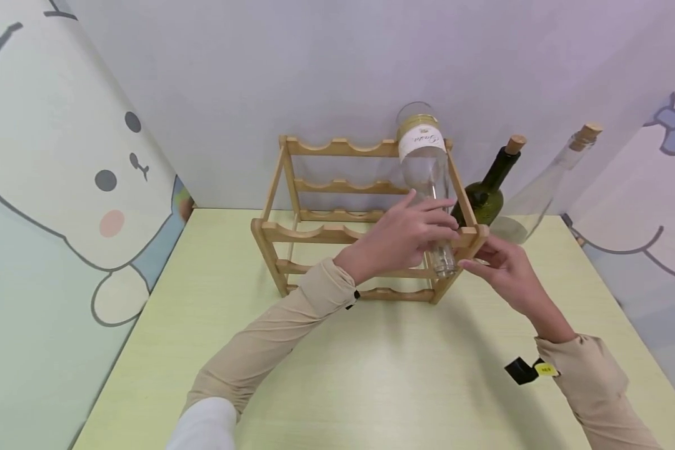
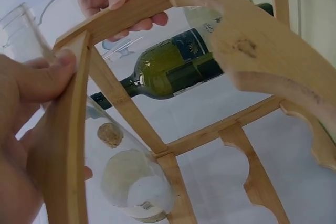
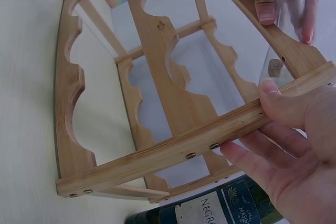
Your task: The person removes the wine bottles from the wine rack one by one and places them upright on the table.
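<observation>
A clear glass bottle [image 1: 422,139] with a white and gold label lies across the top tier of the wooden wine rack [image 1: 320,234], at its right end. Its base points to the wall and its uncorked neck [image 3: 290,3] comes out over the front rail. My left hand [image 1: 410,234] holds this neck, with thumb and fingers on either side of it; the thumb also touches the rail. My right hand [image 1: 503,272] grips the rack's right front corner, thumb above the post and fingers below it in the right wrist view.
Just right of the rack stands a corked green wine bottle [image 1: 486,197]. Beside it is a tall corked clear bottle [image 1: 545,181]. The rack is on a pale yellow table [image 1: 337,375] against a plain wall [image 1: 230,75], with cartoon-printed walls [image 1: 50,187] at both sides.
</observation>
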`<state>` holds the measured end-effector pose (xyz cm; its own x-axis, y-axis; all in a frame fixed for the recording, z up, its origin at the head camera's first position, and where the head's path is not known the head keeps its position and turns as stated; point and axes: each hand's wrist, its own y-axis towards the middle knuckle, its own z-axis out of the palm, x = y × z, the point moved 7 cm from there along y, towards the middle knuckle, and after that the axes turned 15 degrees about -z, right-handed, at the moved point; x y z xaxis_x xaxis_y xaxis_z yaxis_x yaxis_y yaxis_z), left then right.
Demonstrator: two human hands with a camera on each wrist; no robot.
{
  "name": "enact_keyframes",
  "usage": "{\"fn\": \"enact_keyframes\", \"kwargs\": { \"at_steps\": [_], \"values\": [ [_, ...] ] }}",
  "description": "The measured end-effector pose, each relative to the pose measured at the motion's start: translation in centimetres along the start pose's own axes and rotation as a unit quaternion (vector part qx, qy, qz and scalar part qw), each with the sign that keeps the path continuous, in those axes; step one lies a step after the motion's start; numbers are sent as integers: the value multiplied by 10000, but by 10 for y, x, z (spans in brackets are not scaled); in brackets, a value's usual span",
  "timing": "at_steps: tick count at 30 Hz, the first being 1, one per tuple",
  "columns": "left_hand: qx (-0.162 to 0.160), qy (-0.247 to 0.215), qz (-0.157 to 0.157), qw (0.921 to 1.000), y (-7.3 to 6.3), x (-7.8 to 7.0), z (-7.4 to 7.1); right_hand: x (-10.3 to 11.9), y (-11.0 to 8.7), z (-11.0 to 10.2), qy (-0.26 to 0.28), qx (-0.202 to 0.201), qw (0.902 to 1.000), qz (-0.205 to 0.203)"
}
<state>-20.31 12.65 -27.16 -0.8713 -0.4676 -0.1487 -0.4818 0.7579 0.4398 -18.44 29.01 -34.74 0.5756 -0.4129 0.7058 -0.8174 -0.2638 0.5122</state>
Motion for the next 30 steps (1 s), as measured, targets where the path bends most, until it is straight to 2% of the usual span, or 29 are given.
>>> {"fn": "enact_keyframes", "kwargs": {
  "at_steps": [8,14,21,30],
  "values": [
    [-452,407,228,9979,1,-4,0,0,-1,-2,113,-52,9999,-96],
    [-1097,259,367,9930,3,-5,-10,0,-1,0,127,-32,9998,-127],
    [-1949,47,587,9791,3,-5,-31,-2,-2,1,197,5,9998,-105],
    [-2319,-359,832,9685,1,-9,-54,-1,-3,2,526,52,9985,-169]
  ]
}}
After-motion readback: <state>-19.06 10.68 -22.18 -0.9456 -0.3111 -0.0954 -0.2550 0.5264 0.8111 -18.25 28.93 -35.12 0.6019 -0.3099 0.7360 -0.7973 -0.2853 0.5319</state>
